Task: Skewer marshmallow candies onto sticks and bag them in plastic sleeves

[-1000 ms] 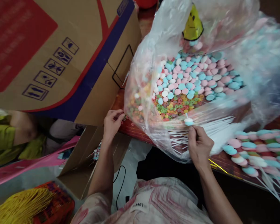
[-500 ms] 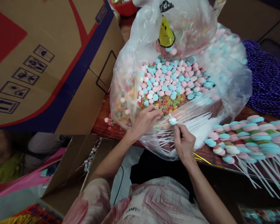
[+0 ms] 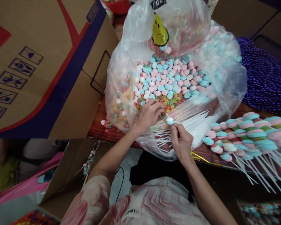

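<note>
A big clear plastic bag [image 3: 224, 78] lies open on the table, full of pastel pink, blue and white candies [image 3: 170, 78] with small colourful ring candies [image 3: 168, 102] at the near edge. My left hand [image 3: 148, 116] reaches into the rings, fingers curled in a pinch. My right hand [image 3: 181, 142] pinches a white stick carrying a white and blue candy [image 3: 170, 120] at its tip. A pile of loose white sticks [image 3: 189, 123] lies under the bag's near side.
Finished candy skewers [image 3: 245, 134] are heaped at the right. A large cardboard box [image 3: 37, 62] stands at the left, a smaller open box [image 3: 72, 175] below the table edge. Purple beaded cord [image 3: 267, 78] lies at the far right. A few rings [image 3: 105, 123] are spilled on the table.
My left hand moved from the table edge left of the bag into the ring candies. The right hand kept hold of its stick. The view shifted right.
</note>
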A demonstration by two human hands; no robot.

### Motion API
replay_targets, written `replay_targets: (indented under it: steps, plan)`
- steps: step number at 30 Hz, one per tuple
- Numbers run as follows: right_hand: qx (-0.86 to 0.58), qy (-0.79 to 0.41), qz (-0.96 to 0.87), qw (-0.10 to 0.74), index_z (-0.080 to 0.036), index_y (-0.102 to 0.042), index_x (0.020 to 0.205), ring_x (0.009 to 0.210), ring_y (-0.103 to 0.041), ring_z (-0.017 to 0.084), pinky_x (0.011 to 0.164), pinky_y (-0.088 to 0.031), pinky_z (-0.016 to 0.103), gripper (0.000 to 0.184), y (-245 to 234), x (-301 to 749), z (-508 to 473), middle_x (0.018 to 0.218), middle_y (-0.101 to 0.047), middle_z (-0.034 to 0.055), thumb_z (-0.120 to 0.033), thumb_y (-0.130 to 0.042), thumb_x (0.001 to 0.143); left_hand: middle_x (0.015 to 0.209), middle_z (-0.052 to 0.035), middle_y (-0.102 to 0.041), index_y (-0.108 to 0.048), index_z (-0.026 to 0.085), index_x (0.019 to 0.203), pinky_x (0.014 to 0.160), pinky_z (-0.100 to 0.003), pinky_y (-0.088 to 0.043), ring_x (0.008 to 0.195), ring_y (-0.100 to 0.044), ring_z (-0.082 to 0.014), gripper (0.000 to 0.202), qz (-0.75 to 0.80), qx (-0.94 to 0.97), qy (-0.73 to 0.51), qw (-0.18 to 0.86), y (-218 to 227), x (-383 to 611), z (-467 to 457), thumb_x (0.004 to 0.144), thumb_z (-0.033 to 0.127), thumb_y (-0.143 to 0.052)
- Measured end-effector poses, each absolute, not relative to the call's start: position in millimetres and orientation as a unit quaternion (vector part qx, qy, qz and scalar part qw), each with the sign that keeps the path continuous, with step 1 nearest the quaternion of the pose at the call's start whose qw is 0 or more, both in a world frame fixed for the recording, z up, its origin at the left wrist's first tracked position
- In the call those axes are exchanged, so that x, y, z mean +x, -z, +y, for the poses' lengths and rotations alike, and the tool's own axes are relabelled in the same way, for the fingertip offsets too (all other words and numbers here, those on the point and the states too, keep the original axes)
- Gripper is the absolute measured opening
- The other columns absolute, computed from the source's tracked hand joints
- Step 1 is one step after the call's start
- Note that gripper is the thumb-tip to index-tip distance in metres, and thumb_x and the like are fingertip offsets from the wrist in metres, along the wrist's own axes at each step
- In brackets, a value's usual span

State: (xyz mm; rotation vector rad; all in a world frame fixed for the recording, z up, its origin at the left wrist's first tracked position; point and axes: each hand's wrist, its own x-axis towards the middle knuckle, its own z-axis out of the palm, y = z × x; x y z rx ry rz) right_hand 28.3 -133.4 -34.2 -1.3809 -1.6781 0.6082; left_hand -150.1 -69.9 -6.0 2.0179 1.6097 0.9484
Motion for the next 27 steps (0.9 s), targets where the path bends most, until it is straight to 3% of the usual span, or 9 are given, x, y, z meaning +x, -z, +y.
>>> replay_targets:
  steps: [6,13,18,22,27]
  plan:
    - [-0.549,-0.249,-0.671,0.431,-0.020,-0.065,0.086,0.057,-0.052,0.011,0.059,-0.043,0.023,0.023,33.2,27.4,-133.7,0.067,-0.061,-0.0021,-0.032,-0.050,0.099,0.101,-0.0093,-0.068,-0.071,0.018,0.100,0.089,-0.036,-0.046,0.099,-0.059,-0.0234,0.018,0.531,0.800,-0.231,0.155,8.5,-149.4,-65.5,0.095,0.015,-0.054]
    - [-0.544,-0.265,-0.676,0.421,-0.021,-0.065,0.086,0.057,-0.051,0.012,0.060,-0.042,0.024,0.023,32.3,28.8,-134.6,0.068,-0.061,-0.0019,-0.032,-0.049,0.098,0.097,-0.0082,-0.068,-0.074,0.019,0.099,0.082,-0.034,-0.047,0.091,-0.062,-0.0220,0.020,0.562,0.758,-0.264,0.201,9.8,-149.4,-59.5,0.090,0.014,-0.057]
    - [-0.534,-0.299,-0.665,0.429,-0.019,-0.070,0.092,0.058,-0.052,0.012,0.060,-0.043,0.025,0.022,26.3,30.6,-133.3,0.068,-0.061,-0.0017,-0.031,-0.052,0.097,0.080,-0.0018,-0.070,-0.074,0.018,0.084,0.072,-0.028,-0.048,0.074,-0.061,-0.0145,0.007,0.540,0.586,-0.449,0.405,13.0,-152.0,-61.1,0.083,0.024,-0.070]
    - [-0.526,-0.325,-0.649,0.443,-0.019,-0.071,0.091,0.058,-0.050,0.012,0.061,-0.044,0.024,0.024,17.6,26.2,-130.1,0.068,-0.060,-0.0021,-0.032,-0.053,0.097,0.073,0.0018,-0.067,-0.074,0.018,0.088,0.059,-0.022,-0.045,0.062,-0.056,-0.0082,0.027,0.467,0.395,-0.535,0.583,2.9,-159.1,-66.9,0.073,0.038,-0.084]
    - [-0.518,-0.327,-0.654,0.444,-0.019,-0.072,0.090,0.061,-0.051,0.012,0.062,-0.045,0.024,0.024,11.5,18.9,-126.2,0.070,-0.060,-0.0016,-0.032,-0.053,0.097,0.077,0.0021,-0.069,-0.073,0.018,0.088,0.069,-0.024,-0.053,0.069,-0.064,-0.0084,0.034,0.429,0.324,-0.533,0.653,-3.5,-156.3,-72.4,0.066,0.037,-0.091]
